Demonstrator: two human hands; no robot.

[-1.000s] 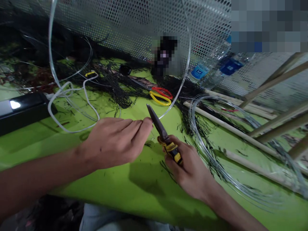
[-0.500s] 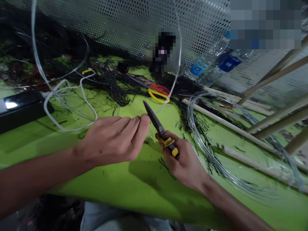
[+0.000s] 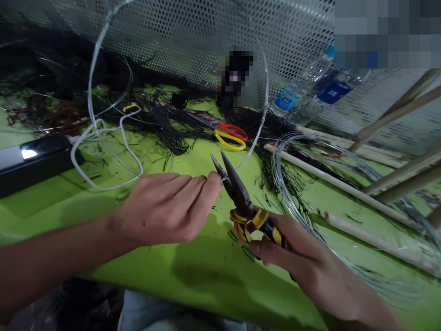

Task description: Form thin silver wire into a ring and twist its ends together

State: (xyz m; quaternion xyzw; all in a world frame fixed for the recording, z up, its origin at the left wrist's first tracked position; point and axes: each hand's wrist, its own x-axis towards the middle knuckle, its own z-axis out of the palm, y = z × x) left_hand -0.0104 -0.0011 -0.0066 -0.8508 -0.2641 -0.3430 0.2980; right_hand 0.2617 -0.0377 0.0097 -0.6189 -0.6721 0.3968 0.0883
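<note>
My left hand (image 3: 168, 207) is closed, thumb and finger pinching a thin clear-grey wire (image 3: 266, 99). Its short end pokes out at the fingertips, and the rest rises in a big loop above the table. Yellow-and-black long-nose pliers (image 3: 239, 191) are in my right hand (image 3: 296, 253), which is wrapped around the grips. Their jaws are spread, with the wire end between them close to my left fingertips. Whether the jaws touch the wire I cannot tell. My left palm and fingertips are mostly hidden from view.
Scissors (image 3: 231, 137) with red and yellow handles lie behind my hands among black netting (image 3: 168, 133). A wire coil (image 3: 280, 184) and wooden sticks (image 3: 330, 184) are on the right. White cord (image 3: 103, 187) and a black box (image 3: 37, 161) lie left; bottles (image 3: 286, 100) stand behind.
The pliers' jaws have gone from closed to spread, and the right hand has shifted right and lower with its grip loosened. The wire loop has swung right; my left hand stays closed.
</note>
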